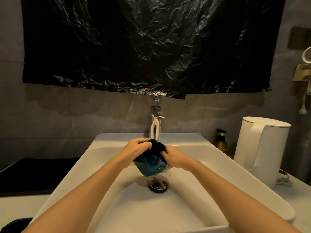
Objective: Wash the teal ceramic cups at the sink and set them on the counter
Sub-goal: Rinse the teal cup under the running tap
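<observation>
A teal ceramic cup (pixel 149 163) is tilted over the white sink (pixel 104 148), just below the chrome tap (pixel 155 126). My left hand (pixel 136 148) grips the cup's upper left side with curled fingers. My right hand (pixel 173 157) holds its right side, fingers curled over the rim. Water spills from the cup's lower edge toward the dark drain (pixel 158 184). Only one cup is visible.
A white electric kettle (pixel 262 148) and an amber pump bottle (pixel 220 141) stand on the counter to the right. A black mat (pixel 33 175) lies on the left counter. Crumpled black plastic (pixel 143 44) covers the wall above the tap.
</observation>
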Demonstrator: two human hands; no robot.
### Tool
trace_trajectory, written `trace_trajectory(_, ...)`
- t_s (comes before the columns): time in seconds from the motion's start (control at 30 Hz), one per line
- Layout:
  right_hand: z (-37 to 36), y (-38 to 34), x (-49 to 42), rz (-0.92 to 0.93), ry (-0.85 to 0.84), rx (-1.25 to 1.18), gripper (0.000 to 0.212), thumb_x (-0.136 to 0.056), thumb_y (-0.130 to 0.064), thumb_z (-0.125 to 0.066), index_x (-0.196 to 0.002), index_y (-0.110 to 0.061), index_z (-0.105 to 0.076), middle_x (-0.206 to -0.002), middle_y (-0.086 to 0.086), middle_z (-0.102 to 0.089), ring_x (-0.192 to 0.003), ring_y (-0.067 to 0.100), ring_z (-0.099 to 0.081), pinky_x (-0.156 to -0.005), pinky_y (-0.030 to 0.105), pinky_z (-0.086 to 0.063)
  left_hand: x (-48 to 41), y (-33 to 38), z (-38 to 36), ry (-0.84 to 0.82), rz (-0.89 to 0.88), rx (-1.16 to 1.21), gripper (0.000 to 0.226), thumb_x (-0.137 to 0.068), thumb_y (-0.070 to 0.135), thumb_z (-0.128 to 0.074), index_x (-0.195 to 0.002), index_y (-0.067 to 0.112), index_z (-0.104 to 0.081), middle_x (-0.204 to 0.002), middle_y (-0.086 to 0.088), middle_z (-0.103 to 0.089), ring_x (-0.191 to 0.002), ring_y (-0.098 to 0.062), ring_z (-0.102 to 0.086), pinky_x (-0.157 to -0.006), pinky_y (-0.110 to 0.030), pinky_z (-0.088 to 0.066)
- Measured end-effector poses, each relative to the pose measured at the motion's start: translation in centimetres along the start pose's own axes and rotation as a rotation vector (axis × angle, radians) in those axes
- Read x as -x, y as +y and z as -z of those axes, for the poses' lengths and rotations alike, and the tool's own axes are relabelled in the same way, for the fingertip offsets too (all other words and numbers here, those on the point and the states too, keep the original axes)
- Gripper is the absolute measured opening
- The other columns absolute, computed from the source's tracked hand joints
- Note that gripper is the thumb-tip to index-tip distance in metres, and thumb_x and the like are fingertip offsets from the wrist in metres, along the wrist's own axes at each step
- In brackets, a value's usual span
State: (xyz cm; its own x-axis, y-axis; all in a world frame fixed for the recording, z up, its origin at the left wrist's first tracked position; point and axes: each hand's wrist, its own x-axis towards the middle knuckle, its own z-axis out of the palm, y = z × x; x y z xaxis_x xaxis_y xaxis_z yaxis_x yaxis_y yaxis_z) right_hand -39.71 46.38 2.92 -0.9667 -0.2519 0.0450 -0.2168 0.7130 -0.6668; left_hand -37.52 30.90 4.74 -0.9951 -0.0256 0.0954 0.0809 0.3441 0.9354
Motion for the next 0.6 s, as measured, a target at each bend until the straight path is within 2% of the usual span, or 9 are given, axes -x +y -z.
trace_trajectory(0.07, 0.0, -0.03, 0.46, 0.001, -0.087, -0.057, 0.024, -0.094, 0.0, -0.043, -0.116, -0.009, -0.046, -0.119, 0.016, -0.058, -0.102, 0.03, -0.062, -0.065, 0.028, -0.057, 0.05, -0.09, 0.03, -0.007, -0.003, -0.017, 0.02, -0.084, 0.018, -0.057, -0.097, 0.03, -0.068, -0.092, -0.003, -0.065, -0.087, -0.019, -0.058, -0.073, -0.027, -0.047)
trace_trajectory(0.1, -0.06, 0.07, 0.29, 0.021, -0.026, 0.013, 0.022, -0.091, -0.001, -0.048, -0.112, -0.009, -0.048, -0.116, 0.015, -0.06, -0.098, 0.028, -0.063, -0.064, 0.028, -0.057, 0.11, -0.07, -0.04, -0.019, 0.001, -0.018, 0.019, -0.084, 0.018, -0.058, -0.097, 0.029, -0.068, -0.093, -0.004, -0.065, -0.087, -0.02, -0.058, -0.072, -0.027, -0.047)
trace_trajectory(0.17, -0.09, 0.06, 0.09, 0.057, 0.143, 0.139, 0.011, -0.093, -0.012, -0.05, -0.099, -0.005, -0.057, -0.103, 0.017, -0.066, -0.078, 0.024, -0.062, -0.052, 0.023, -0.049, 0.28, 0.12, -0.25, -0.041, 0.012, -0.004, 0.019, -0.084, 0.017, -0.058, -0.097, 0.028, -0.068, -0.093, -0.004, -0.066, -0.086, -0.019, -0.058, -0.071, -0.026, -0.047)
trace_trajectory(0.23, 0.04, -0.13, -0.03, 0.052, 0.205, 0.169, 0.03, -0.099, -0.022, -0.043, -0.095, 0.001, -0.061, -0.096, 0.021, -0.067, -0.071, 0.026, -0.056, -0.052, 0.026, -0.041, 0.33, 0.31, -0.23, -0.037, 0.016, 0.0, 0.019, -0.084, 0.018, -0.057, -0.096, 0.028, -0.068, -0.093, -0.004, -0.066, -0.085, -0.018, -0.058, -0.07, -0.025, -0.047)
trace_trajectory(0.3, 0.2, -0.17, -0.07, 0.037, 0.102, 0.144, 0.032, -0.101, -0.02, -0.038, -0.103, 0.005, -0.058, -0.103, 0.026, -0.064, -0.079, 0.031, -0.058, -0.064, 0.036, -0.046, 0.18, 0.25, 0.01, -0.024, 0.018, -0.011, 0.019, -0.083, 0.02, -0.058, -0.095, 0.03, -0.069, -0.092, -0.003, -0.067, -0.084, -0.017, -0.058, -0.07, -0.026, -0.047)
trace_trajectory(0.37, 0.27, -0.19, 0.38, -0.008, -0.079, -0.004, 0.019, -0.097, -0.006, -0.043, -0.113, -0.002, -0.051, -0.114, 0.021, -0.061, -0.099, 0.032, -0.062, -0.077, 0.038, -0.056, 0.07, 0.05, 0.17, -0.016, 0.024, -0.054, 0.016, -0.082, 0.021, -0.059, -0.089, 0.032, -0.068, -0.088, 0.0, -0.065, -0.081, -0.016, -0.057, -0.069, -0.025, -0.046)
trace_trajectory(0.43, 0.17, 0.15, 0.69, -0.04, -0.179, -0.152, 0.034, -0.088, 0.004, -0.052, -0.117, -0.014, -0.049, -0.117, 0.013, -0.06, -0.105, 0.03, -0.063, -0.079, 0.038, -0.058, 0.02, -0.13, 0.04, -0.02, 0.033, -0.092, 0.015, -0.081, 0.021, -0.059, -0.082, 0.034, -0.068, -0.086, 0.001, -0.066, -0.08, -0.016, -0.057, -0.071, -0.026, -0.046)
trace_trajectory(0.5, -0.14, 0.35, 0.42, -0.033, -0.04, -0.088, 0.03, -0.088, -0.001, -0.053, -0.116, -0.011, -0.056, -0.113, 0.014, -0.064, -0.099, 0.03, -0.065, -0.081, 0.043, -0.058, 0.1, 0.04, -0.3, -0.041, 0.037, -0.075, 0.016, -0.082, 0.021, -0.059, -0.081, 0.034, -0.068, -0.085, 0.001, -0.065, -0.08, -0.016, -0.057, -0.072, -0.027, -0.047)
trace_trajectory(0.6, -0.38, 0.14, -0.13, -0.046, 0.177, -0.023, 0.024, -0.094, -0.012, -0.044, -0.11, -0.003, -0.059, -0.108, 0.019, -0.066, -0.095, 0.033, -0.064, -0.083, 0.044, -0.056, 0.3, 0.75, -0.26, -0.03, 0.041, 0.034, 0.016, -0.084, 0.022, -0.06, -0.095, 0.03, -0.067, -0.086, 0.001, -0.063, -0.078, -0.013, -0.057, -0.066, -0.024, -0.048)
